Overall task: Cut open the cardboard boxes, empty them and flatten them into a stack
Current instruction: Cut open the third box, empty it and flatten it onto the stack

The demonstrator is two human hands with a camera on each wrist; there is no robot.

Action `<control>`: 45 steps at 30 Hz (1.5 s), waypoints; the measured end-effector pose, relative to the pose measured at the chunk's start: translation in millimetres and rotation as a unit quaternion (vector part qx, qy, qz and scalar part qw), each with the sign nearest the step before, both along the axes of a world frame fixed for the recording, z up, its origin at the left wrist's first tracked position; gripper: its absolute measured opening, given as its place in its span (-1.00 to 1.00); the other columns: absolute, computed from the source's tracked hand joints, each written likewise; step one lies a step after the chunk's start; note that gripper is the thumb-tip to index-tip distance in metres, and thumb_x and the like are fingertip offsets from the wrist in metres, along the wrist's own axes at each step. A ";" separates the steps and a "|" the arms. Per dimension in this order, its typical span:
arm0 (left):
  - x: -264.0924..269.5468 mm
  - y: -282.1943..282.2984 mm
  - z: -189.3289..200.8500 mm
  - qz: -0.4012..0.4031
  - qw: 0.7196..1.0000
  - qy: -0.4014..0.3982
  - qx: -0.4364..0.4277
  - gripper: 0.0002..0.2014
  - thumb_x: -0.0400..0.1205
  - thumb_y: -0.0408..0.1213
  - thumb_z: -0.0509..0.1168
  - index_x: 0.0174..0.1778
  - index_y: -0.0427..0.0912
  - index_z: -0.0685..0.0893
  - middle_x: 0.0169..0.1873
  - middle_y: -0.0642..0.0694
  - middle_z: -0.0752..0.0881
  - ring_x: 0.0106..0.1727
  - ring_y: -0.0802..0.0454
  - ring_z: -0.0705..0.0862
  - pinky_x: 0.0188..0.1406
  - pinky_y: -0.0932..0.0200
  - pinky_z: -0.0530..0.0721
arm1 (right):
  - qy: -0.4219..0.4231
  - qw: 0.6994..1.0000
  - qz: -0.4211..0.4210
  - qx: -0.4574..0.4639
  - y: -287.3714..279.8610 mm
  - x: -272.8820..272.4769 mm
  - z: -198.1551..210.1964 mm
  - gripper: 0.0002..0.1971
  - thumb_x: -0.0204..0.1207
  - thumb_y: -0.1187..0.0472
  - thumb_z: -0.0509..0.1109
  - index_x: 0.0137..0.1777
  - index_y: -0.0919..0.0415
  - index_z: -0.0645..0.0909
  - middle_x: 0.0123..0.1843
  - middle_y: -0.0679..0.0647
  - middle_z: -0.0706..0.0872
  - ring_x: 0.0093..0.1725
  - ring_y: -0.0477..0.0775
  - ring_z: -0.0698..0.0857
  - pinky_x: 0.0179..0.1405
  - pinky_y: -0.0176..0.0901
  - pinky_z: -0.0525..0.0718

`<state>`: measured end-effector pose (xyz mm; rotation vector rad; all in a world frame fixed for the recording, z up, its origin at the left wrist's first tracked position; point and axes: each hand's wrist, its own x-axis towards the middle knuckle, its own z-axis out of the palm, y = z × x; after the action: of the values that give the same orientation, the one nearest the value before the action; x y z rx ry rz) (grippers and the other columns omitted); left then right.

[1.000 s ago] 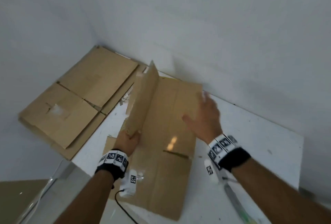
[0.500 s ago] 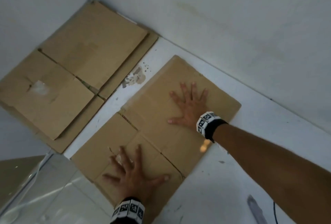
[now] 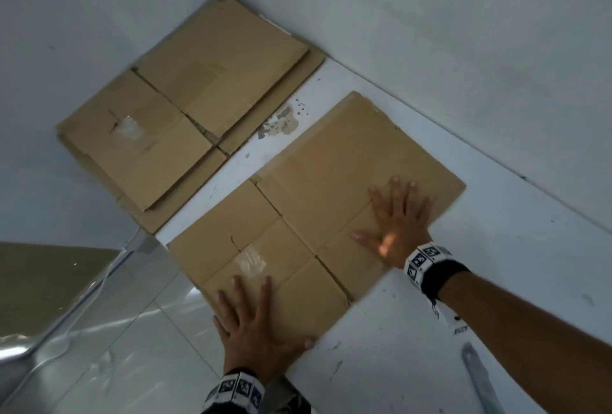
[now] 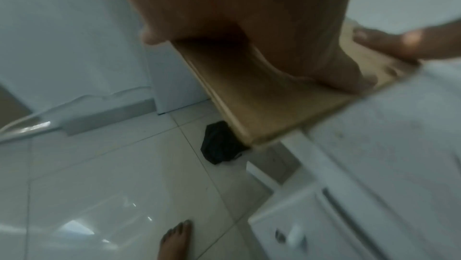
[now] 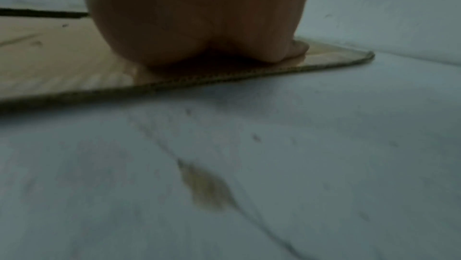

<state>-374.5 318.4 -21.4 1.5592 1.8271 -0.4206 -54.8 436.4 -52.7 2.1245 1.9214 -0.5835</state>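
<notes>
Both hands lie spread and flat, grasping nothing: the left hand (image 3: 261,330) and the right hand (image 3: 397,224) press the flattened box (image 3: 324,188) on the white surface (image 3: 414,347), beside the stack (image 3: 185,115). The box's near corner hangs over the edge; if pressure goes there, it may tip toward the floor (image 3: 116,330).

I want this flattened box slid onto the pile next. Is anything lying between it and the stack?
Nothing visible does. Both hands, left and right, press flat on the box. Between it and the stack lies only a bare strip of white tabletop with chipped paint.
</notes>
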 end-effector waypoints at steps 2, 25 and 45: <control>-7.1 2.3 1.1 0.084 0.991 -0.046 0.091 0.38 0.15 0.70 0.33 0.76 0.27 -0.25 0.73 -0.04 -0.43 0.74 -0.40 -0.35 0.69 -0.33 -0.03 | 0.004 1.000 -0.009 -0.009 8.1 -1.7 7.9 0.12 0.35 -0.75 -0.15 0.71 -0.13 -0.52 0.73 0.31 -0.50 0.70 0.52 -0.39 0.54 0.64 -0.37; -142.6 123.0 146.7 0.502 0.714 -0.372 0.315 -0.59 0.51 -0.45 0.52 0.26 -0.29 0.60 0.14 -0.33 0.70 0.11 -0.14 0.64 0.09 0.09 0.60 | 0.666 0.497 -0.543 0.124 54.8 -119.7 124.9 -0.44 0.58 0.40 0.40 0.53 0.02 0.41 0.26 0.16 0.74 0.16 0.29 0.74 0.19 0.30 0.75; -243.1 324.1 4.8 0.051 0.993 -0.007 0.104 0.28 0.26 0.67 0.23 0.71 0.31 -0.39 0.70 -0.04 -0.52 0.75 -0.28 -0.36 0.70 -0.39 0.02 | 0.062 0.979 -0.191 -0.015 324.6 -263.6 37.4 -0.06 0.63 -0.33 0.25 0.79 0.13 -0.11 0.79 0.35 -0.09 0.74 0.45 0.01 0.62 0.53 0.16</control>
<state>-617.6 642.5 -16.6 1.5910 1.9810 -0.1760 -318.4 761.1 -15.3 2.5106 1.5505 -0.8275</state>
